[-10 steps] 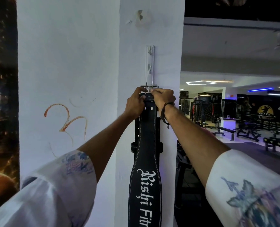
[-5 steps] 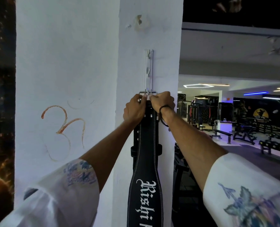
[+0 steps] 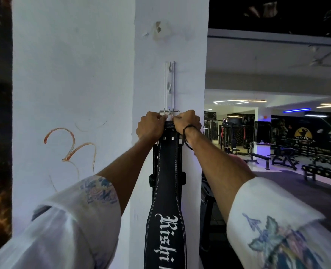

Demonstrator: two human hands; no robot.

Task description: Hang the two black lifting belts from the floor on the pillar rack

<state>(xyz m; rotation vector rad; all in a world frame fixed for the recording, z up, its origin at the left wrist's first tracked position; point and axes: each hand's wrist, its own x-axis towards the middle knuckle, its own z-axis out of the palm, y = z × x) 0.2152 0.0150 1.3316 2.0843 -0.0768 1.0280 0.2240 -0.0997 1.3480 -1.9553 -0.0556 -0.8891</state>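
Black white-lettered lifting belt [image 3: 165, 191] hangs vertically, metal buckle [image 3: 169, 112] at pillar rack [image 3: 169, 84].

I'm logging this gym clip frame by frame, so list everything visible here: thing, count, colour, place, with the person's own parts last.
pillar: one, white, centre, with chipped paint near the top.
rack: one, white and metal, vertical strip on the pillar face above the hands.
front belt: one, black with white lettering, hanging down the pillar.
buckle: one, silver, at the foot of the rack, above the hands.
second belt: one, black, partly hidden behind the front belt.
orange symbol: one, drawn on the white wall, left.
gym machines: several, dark, far right background.
ceiling lights: several, white and blue, right.
wristband: one, black, on the right wrist.
sleeves: two, white, printed, bottom corners.
left hand: gripping the belt top.
right hand: gripping the belt top.
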